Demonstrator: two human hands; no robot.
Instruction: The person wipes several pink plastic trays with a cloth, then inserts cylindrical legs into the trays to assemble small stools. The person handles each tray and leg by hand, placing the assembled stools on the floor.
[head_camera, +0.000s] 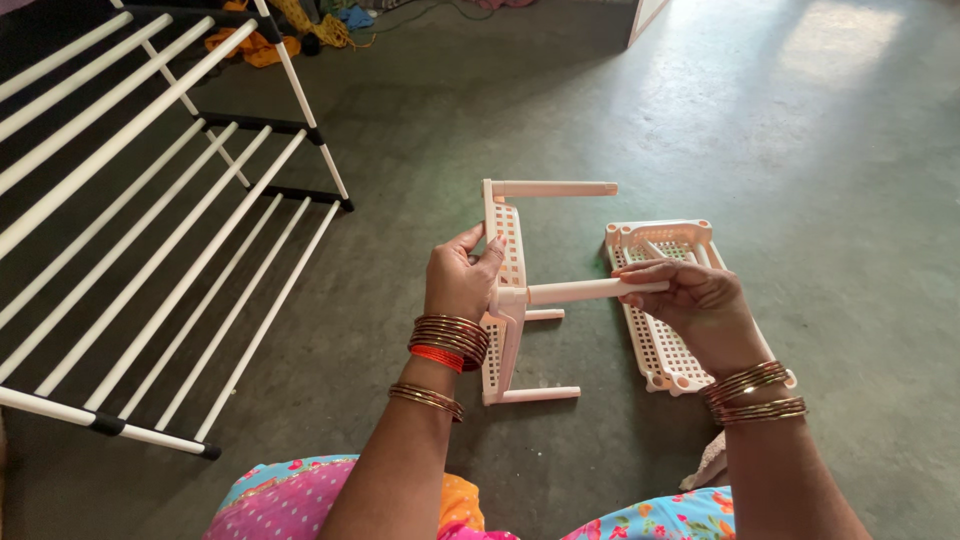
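My left hand (462, 280) grips a pale pink perforated plastic shelf panel (508, 262), held upright on its edge above the floor. Pink tube legs stick out of the panel's corners toward the right. My right hand (690, 300) holds one such pink tube (580, 291) whose left end sits in the panel's near-middle corner socket. A second matching pink shelf tray (660, 340) lies flat on the floor under my right hand, with a few loose tubes resting in its far end. Both wrists wear bangles.
A white-barred rack with black joints (150, 250) lies tilted on the grey floor at the left. Orange and yellow cloth (262, 45) is heaped at the far top. A wall corner (645, 18) stands at the top right. My floral clothing fills the bottom edge.
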